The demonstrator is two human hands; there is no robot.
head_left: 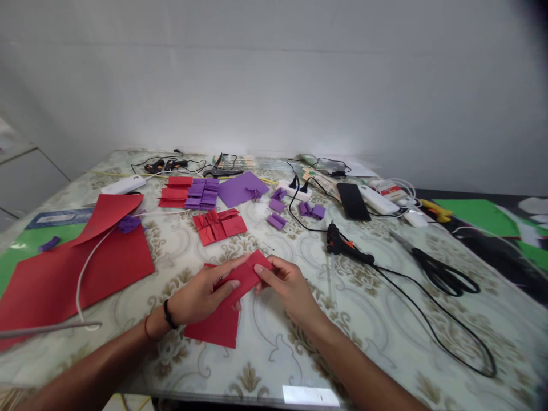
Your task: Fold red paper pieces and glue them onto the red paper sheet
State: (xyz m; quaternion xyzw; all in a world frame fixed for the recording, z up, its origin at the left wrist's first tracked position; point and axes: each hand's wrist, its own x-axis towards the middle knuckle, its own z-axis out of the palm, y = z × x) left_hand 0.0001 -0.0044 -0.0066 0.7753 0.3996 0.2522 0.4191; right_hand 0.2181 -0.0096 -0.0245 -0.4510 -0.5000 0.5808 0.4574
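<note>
Small red folded paper sheet (pixel 245 275) at 6 o'clock of table centre. Left hand (pixel 200 297) half-open, forefinger and thumb clasping its 9 o'clock side; right hand (pixel 290 286) pinching 3 o'clock edge. Likely light, thin, crease-prone; grip by edges.

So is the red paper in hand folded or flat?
Partly folded: the red paper has its far edge doubled into a band, pinched by left hand and right hand; the near part lies flat.

Two hands (pixel 201 297), one phone (pixel 353 201), one large purple sheet (pixel 240 189), two large red sheets (pixel 64 274).
</note>
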